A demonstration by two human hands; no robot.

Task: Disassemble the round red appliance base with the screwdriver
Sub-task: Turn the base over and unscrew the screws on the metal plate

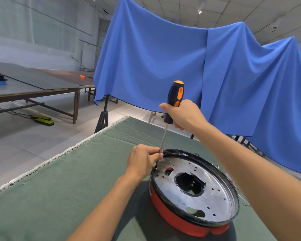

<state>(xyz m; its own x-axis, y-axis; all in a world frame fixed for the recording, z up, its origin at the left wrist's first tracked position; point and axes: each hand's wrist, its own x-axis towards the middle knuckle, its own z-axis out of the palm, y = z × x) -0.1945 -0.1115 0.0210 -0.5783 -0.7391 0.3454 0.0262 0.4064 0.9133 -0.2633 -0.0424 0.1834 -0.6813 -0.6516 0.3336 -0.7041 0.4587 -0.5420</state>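
Gripping the screwdriver point(174, 101) by its black-and-orange handle, our right hand point(184, 113) has its fingers point(178, 126) curled fully round the lower part of the grip, with the upper part of the handle standing clear above them. From under those fingers the steel shaft runs down and slightly left to our left hand point(142, 160), whose fingers point(157, 156) pinch it near the tip. Just below that pinch the tip meets the shiny metal plate point(214, 181) at its left edge; whether it sits in a screw head we cannot tell, since the spot is small and partly hidden by the fingers.

That plate tops the round red appliance base point(179, 221), which lies on the green cloth of the counter point(59, 188), directly under and to the right of our left fingers. A black rim rings the plate, a large dark opening sits at its middle, and small holes dot its surface.

Beyond our right fingers hangs a blue cloth point(155, 54). Far off to the left of both hands stands a long table point(33, 84).
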